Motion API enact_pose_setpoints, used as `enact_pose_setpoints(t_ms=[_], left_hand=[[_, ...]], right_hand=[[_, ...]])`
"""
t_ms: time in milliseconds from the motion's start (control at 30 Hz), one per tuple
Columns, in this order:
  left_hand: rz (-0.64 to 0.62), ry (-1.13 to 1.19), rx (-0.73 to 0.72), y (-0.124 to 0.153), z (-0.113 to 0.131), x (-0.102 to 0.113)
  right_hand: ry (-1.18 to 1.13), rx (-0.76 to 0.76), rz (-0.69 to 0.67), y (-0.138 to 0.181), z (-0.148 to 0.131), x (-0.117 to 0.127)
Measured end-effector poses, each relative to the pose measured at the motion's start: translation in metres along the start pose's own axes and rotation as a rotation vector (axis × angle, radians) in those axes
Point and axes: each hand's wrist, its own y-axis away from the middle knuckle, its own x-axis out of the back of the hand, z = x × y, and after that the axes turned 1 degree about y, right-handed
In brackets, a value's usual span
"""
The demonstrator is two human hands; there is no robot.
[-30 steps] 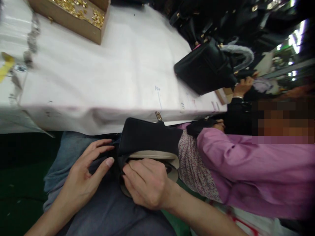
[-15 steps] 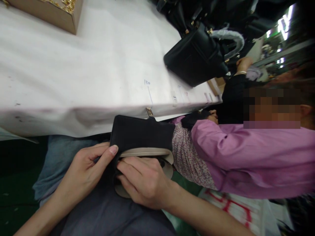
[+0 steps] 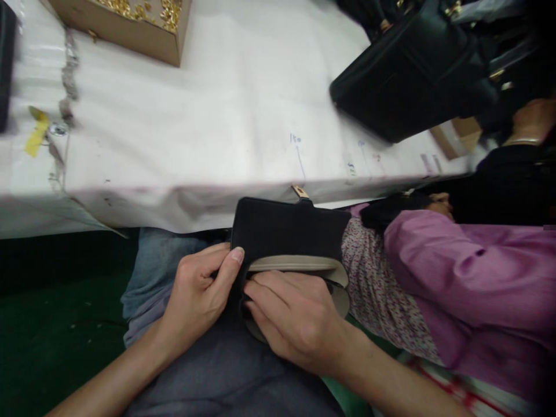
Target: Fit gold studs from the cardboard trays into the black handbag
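Observation:
A small black handbag [image 3: 286, 229] rests on my lap with its flap lifted and its beige lining [image 3: 299, 263] showing. A gold clasp [image 3: 299, 191] sticks up from the flap's edge and meets the table's front edge in view. My left hand [image 3: 204, 284] pinches the bag's left side, thumb on top and fingers behind it. Inside the bag's mouth are the fingertips of my right hand [image 3: 299, 318], bent at the left inner corner. What those fingertips grip, if anything, is hidden.
A table with a white cover [image 3: 243, 116] runs across in front. On it stand a cardboard box [image 3: 143, 40] of gold-coloured fittings and a larger black handbag [image 3: 403, 81]. Yellow tape [image 3: 37, 136] lies at left. A co-worker's pink sleeve [image 3: 460, 255] is close on my right.
The view has swung left, so everything sits further right in it. Both hands keep about the same place on the small black handbag.

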Motion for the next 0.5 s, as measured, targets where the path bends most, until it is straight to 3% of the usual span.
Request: enact_pose_setpoints(t_ms=[367,500], left_hand=[[0.014,0.072,0.029,0.006,0.001,0.005],[0.029,0.200,0.069,0.010,0.001,-0.003]], right_hand=[[0.125,0.150,-0.045,-0.004,-0.006,0.002],[0.124,0.182,0.108,0.007,0.002,-0.006]])
